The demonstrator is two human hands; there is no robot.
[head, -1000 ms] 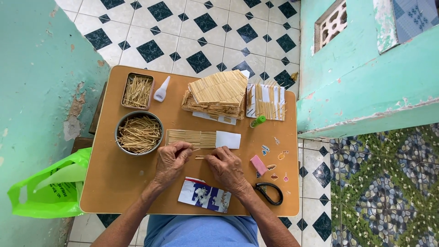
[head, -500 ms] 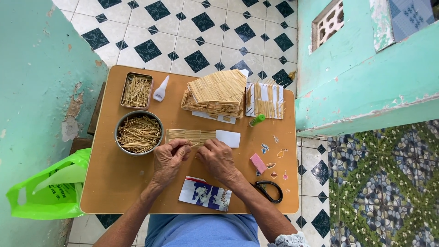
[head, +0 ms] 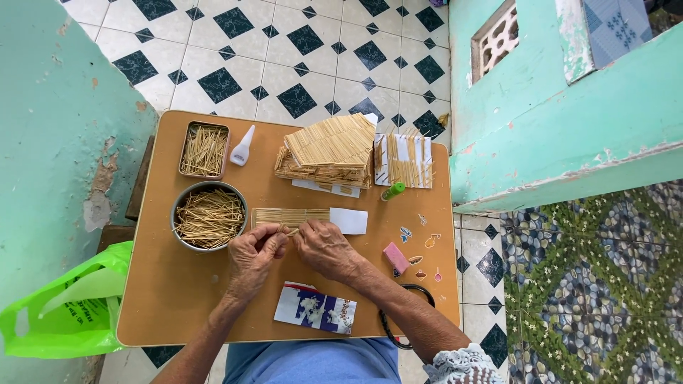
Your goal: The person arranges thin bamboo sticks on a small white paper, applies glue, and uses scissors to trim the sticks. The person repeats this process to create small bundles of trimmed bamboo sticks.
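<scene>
My left hand [head: 255,257] and my right hand [head: 326,249] meet at the near edge of a flat panel of glued sticks [head: 288,216] on a white card [head: 349,221], in the middle of the small brown table [head: 178,299]. Both hands pinch a thin stick [head: 292,230] between their fingertips, right at the panel's lower edge. A round metal bowl of loose sticks [head: 208,215] stands just left of my left hand.
A small rectangular tin of sticks [head: 203,149] and a white glue bottle [head: 243,146] stand at the back left. A stick house model [head: 329,151], another stick panel [head: 405,160], a green cap [head: 393,190], pink eraser [head: 395,257], printed packet [head: 316,308], black scissors [head: 388,323], green bag [head: 64,306].
Both hands have moved up the table from its middle to the lower edge of the stick panel, carrying the thin stick with them.
</scene>
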